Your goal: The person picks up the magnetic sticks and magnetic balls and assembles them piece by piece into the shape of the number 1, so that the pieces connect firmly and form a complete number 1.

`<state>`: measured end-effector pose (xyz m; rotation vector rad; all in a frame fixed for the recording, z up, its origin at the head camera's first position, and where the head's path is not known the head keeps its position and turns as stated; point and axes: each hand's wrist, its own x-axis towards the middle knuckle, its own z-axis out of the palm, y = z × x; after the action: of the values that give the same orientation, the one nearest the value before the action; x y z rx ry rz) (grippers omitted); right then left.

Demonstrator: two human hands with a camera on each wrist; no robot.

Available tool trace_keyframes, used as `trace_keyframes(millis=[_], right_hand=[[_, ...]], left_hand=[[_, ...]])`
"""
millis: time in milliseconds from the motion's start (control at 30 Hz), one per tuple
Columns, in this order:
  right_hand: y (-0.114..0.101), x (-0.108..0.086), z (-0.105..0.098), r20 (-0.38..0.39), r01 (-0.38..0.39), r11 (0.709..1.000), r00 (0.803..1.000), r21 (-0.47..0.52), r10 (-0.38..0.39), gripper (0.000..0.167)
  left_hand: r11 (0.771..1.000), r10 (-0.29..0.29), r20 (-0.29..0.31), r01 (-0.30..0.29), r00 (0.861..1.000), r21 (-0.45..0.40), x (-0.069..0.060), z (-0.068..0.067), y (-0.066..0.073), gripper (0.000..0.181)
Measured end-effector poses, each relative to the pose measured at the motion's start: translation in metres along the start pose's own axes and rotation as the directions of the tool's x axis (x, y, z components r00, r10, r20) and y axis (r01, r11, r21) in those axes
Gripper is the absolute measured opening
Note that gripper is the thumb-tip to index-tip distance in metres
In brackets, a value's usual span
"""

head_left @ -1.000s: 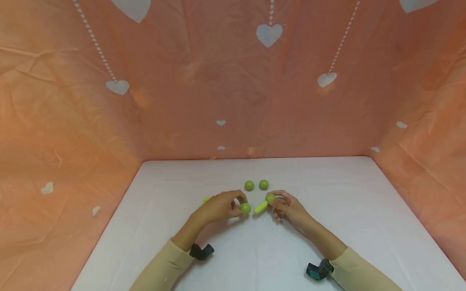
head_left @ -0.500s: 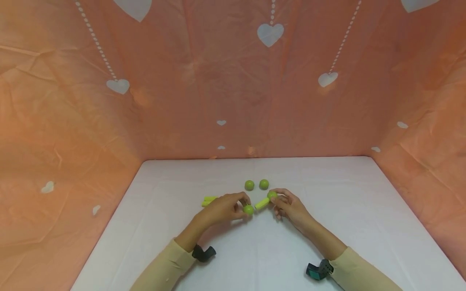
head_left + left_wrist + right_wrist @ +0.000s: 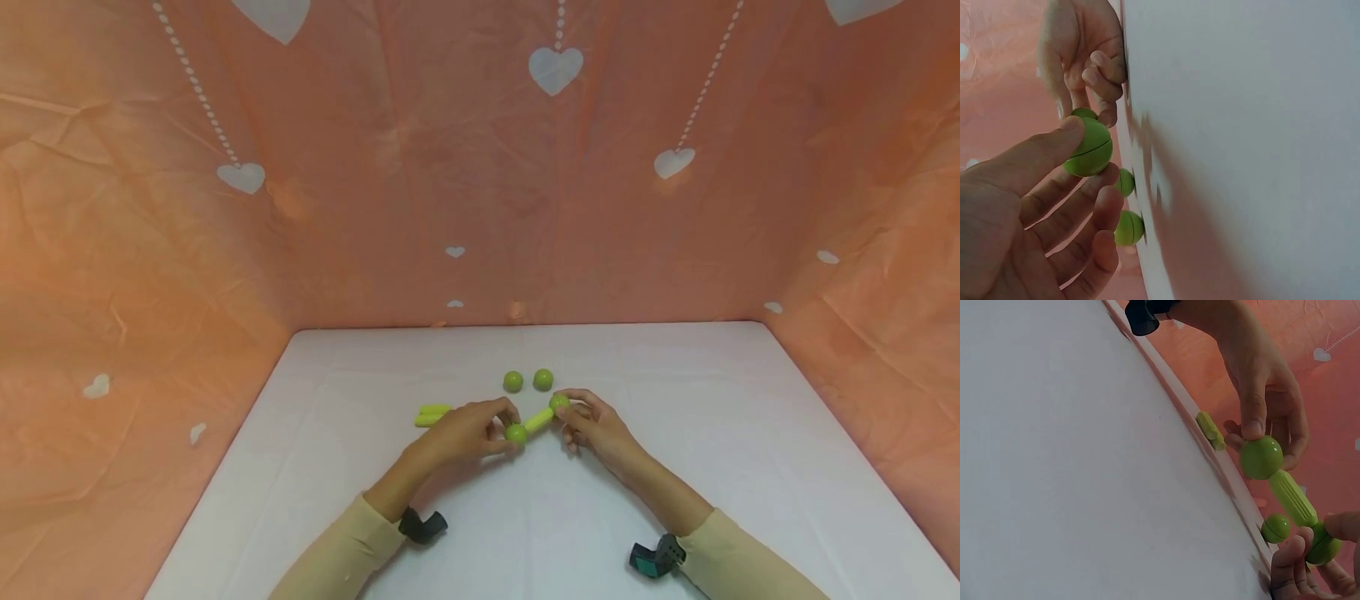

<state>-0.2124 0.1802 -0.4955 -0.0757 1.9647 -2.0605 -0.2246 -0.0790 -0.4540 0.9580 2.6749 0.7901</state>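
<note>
My left hand (image 3: 472, 427) pinches a green ball (image 3: 516, 433) between thumb and fingers. My right hand (image 3: 603, 429) holds another green ball (image 3: 559, 402), which has a yellow-green ribbed rod (image 3: 1293, 499) on it. The rod's free end meets the left hand's ball in the right wrist view; whether it sits inside the ball I cannot tell. Both hands hold these pieces just above the white table. In the left wrist view the left ball (image 3: 1090, 150) shows a dark seam and hides the rod.
Two loose green balls (image 3: 513, 381) (image 3: 543, 379) lie on the table (image 3: 645, 367) beyond the hands. Yellow-green rods (image 3: 432, 415) lie behind the left hand, partly covered by it. Orange cloth (image 3: 480, 192) with pale hearts rises around the table.
The left hand has moved a little right with its ball, closing the gap to the rod's end. The right hand rose slightly, then stayed nearly still. More of the lying rods shows now.
</note>
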Motion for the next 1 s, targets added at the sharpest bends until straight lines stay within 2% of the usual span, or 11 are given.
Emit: trace_keyframes(millis=[367,700,1000], right_hand=[[0.0014,-0.0001,-0.0010,0.018,0.016,1.000,1.000,-0.011,-0.016,0.047],[-0.0005,-0.0015,0.0013,-0.010,-0.012,0.999,1.000,-0.034,0.011,0.044],[-0.0029,-0.0039,0.0052,-0.030,0.006,0.998,1.000,-0.056,-0.008,0.049]], left_hand=[[1.000,-0.013,-0.008,0.013,1.000,0.008,-0.0014,0.0021,0.0033,0.033],[1.000,-0.013,0.003,0.013,1.000,-0.007,-0.0004,0.0052,0.0014,0.032],[0.998,-0.030,-0.006,0.030,1.000,-0.052,-0.0005,0.0032,0.0043,0.031]])
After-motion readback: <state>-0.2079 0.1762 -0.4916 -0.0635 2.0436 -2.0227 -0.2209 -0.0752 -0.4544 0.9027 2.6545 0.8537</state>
